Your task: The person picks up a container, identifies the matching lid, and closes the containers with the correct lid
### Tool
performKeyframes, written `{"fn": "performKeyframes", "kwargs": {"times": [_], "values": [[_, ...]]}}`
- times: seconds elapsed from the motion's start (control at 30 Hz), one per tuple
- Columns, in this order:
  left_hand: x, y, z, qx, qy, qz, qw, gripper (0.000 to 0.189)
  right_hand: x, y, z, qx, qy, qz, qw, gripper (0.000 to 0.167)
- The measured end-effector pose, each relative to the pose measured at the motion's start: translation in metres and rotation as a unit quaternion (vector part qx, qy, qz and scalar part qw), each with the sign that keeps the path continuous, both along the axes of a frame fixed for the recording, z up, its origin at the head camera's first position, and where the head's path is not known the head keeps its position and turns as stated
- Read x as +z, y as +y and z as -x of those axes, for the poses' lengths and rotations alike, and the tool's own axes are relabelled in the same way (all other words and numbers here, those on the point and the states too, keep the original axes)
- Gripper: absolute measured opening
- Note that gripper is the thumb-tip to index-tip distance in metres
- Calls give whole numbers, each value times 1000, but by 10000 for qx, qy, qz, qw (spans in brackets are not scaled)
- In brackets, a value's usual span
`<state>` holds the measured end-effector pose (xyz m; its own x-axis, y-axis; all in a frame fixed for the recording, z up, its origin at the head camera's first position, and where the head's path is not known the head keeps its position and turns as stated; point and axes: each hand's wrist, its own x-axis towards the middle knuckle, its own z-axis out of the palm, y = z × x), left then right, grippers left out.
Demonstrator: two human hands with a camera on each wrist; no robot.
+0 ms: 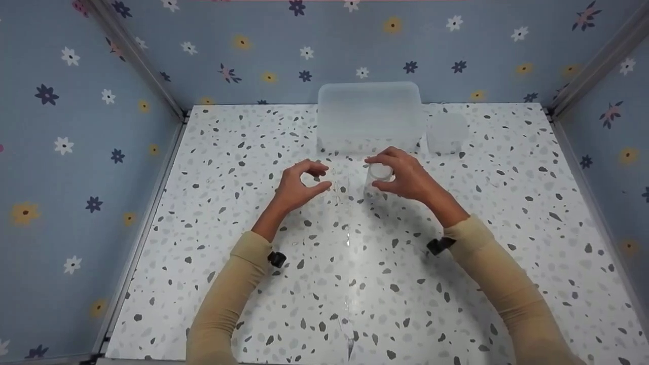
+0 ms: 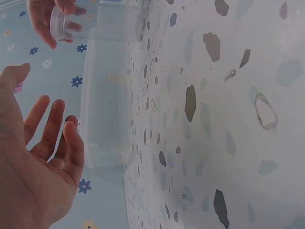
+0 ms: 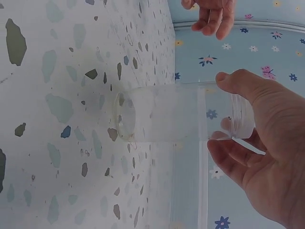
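Observation:
A clear, tall jar (image 3: 167,112) stands upright on the speckled table, with a ridged rim or cap at its top. My right hand (image 1: 411,177) holds it near the top, thumb on one side and fingers on the other. To the left of the jar, my left hand (image 1: 296,188) hovers over the table with fingers and thumb loosely curved, and nothing is between them. Between the two hands, several thin pale loops (image 1: 337,188) lie on the table. One such loop (image 2: 265,112) shows larger in the left wrist view.
Behind the hands, a large translucent bin (image 1: 369,114) stands against the flowered back wall. A smaller clear container (image 1: 448,133) is on its right. Flowered panels (image 1: 66,167) enclose the speckled table (image 1: 228,152) at the left, back and right.

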<state>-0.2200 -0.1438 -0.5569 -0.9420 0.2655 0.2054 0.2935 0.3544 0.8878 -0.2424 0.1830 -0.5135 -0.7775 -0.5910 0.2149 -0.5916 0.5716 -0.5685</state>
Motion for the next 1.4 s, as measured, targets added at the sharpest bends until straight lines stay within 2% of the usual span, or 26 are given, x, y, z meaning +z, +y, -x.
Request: {"fn": "performKeyframes", "kwargs": {"times": [0.27, 0.53, 0.8, 1.0, 1.17, 1.4], "values": [[-6, -3, -3, 107, -137, 52, 9998, 39, 20, 6, 0, 38, 422, 110, 9990, 50], [-11, -8, -3, 161, -52, 51, 9998, 40, 38, 14, 0, -255, 355, 300, 9986, 52], [-13, -10, -4, 204, -5, 55, 9998, 40, 46, 19, 0, -431, 399, 587, 9965, 53], [-7, -14, -5, 199, 133, 12, 9997, 40, 50, 21, -3, -694, 473, 1013, 9913, 55], [-2, -17, -6, 363, 295, 255, 9986, 37, 53, 23, -7, -907, 577, 1386, 9845, 54], [7, -15, -7, 460, 790, 599, 9940, 39, 49, 24, -14, -1059, 430, 2181, 9692, 52]]}}
